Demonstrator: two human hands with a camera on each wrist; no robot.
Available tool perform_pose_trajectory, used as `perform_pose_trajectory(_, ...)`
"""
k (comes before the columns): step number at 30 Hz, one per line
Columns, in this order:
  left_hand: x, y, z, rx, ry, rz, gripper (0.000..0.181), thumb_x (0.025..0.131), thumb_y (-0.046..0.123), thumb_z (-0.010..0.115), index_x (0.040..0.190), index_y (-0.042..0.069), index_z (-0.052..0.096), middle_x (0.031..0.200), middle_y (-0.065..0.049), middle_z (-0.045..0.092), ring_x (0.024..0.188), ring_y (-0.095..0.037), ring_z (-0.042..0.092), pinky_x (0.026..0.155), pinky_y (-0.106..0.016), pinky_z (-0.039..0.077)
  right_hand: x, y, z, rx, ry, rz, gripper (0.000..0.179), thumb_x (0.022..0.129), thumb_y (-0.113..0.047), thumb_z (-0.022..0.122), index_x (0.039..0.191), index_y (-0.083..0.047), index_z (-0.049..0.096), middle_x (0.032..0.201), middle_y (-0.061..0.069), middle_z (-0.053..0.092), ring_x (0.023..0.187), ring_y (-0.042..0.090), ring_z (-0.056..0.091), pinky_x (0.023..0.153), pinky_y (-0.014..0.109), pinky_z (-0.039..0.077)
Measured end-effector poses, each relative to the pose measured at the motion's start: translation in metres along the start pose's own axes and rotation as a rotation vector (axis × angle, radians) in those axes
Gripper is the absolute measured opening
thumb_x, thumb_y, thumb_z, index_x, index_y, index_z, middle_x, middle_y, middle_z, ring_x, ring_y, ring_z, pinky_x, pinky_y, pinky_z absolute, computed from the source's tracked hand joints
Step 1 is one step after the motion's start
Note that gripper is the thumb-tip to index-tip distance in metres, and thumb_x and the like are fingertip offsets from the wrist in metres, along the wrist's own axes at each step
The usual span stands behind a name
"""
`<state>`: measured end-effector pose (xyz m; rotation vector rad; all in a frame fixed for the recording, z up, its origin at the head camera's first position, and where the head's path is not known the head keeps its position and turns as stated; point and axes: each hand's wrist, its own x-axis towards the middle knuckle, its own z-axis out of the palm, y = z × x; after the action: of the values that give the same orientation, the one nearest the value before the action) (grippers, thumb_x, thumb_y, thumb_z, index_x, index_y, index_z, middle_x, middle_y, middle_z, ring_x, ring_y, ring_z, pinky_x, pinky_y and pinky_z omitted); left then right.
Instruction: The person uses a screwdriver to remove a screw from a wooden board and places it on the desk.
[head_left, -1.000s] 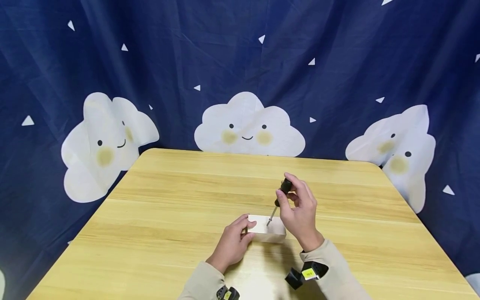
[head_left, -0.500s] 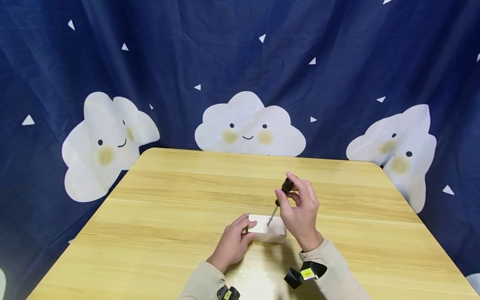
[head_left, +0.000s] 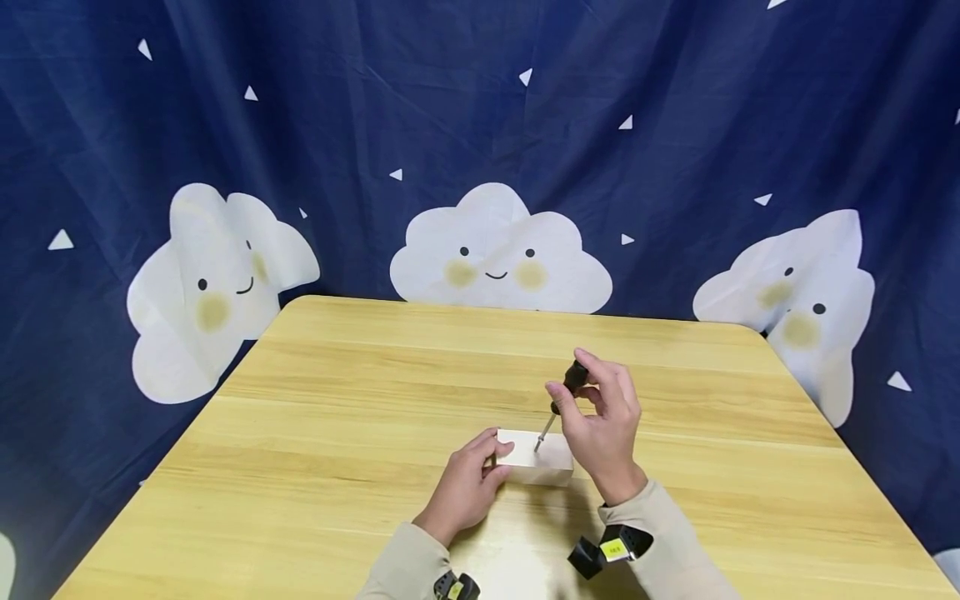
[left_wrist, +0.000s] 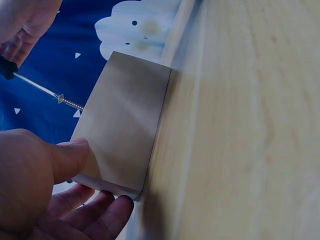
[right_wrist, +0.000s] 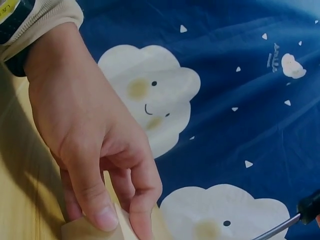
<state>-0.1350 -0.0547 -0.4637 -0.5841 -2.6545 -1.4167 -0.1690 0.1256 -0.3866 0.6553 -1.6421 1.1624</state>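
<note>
A pale wooden block (head_left: 536, 474) lies on the table. My left hand (head_left: 467, 483) holds its left end, thumb on the near side and fingers over the far side. In the right wrist view, that same hand (right_wrist: 97, 130) pinches the block's end. My right hand (head_left: 609, 429) grips the black handle of a screwdriver (head_left: 576, 376) between thumb and fingers, above the block. The screwdriver leans, its shaft running down to the left. At its tip stands a threaded screw (left_wrist: 73, 104), which meets the block's top face; the block's edge hides the screw's point in the left wrist view.
The light wood-grain table (head_left: 337, 417) extends around both hands. Behind it hangs a dark blue curtain (head_left: 337, 100) printed with white clouds and triangles. Each wrist carries a black strap, the right one with a yellow label (head_left: 614, 549).
The right hand's thumb has slid outward across the screwdriver handle, and the fingers have shifted slightly right. The handle top sits a little lower and farther right. Left hand and block stay put.
</note>
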Motion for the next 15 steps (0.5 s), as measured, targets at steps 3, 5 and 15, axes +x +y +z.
perform_pose_trajectory(3, 0.0001, 0.0002, -0.0004, 0.002, -0.001, 0.000, 0.027, 0.092, 0.004, 0.064, 0.118, 0.002, 0.065, 0.138, -0.019, 0.052, 0.130, -0.032, 0.047, 0.099, -0.034, 0.049, 0.0010, -0.0036, 0.0003, -0.006, -0.011, 0.020, 0.039, 0.085, -0.002, 0.074, 0.119, 0.011, 0.060, 0.091, 0.025, 0.055, 0.079, 0.018, 0.060, 0.067, 0.012, 0.055)
perform_pose_trajectory(5, 0.0000, 0.0005, -0.0006, 0.006, -0.001, -0.001, 0.027, 0.092, 0.004, 0.064, 0.118, 0.002, 0.065, 0.138, -0.019, 0.052, 0.130, -0.032, 0.047, 0.100, -0.035, 0.048, 0.0015, -0.0056, 0.0009, -0.008, -0.026, 0.024, 0.045, 0.080, 0.014, 0.070, 0.123, 0.011, 0.057, 0.092, 0.024, 0.058, 0.078, 0.022, 0.063, 0.066, 0.013, 0.056)
perform_pose_trajectory(15, 0.0009, 0.0029, -0.0015, -0.001, -0.006, -0.018, 0.025, 0.092, 0.004, 0.064, 0.117, 0.003, 0.065, 0.137, -0.017, 0.053, 0.130, -0.032, 0.046, 0.100, -0.035, 0.048, 0.0026, -0.0044, 0.0018, -0.018, -0.064, 0.015, 0.045, 0.096, -0.016, 0.063, 0.128, 0.013, 0.050, 0.098, 0.024, 0.059, 0.077, 0.027, 0.063, 0.066, 0.014, 0.056)
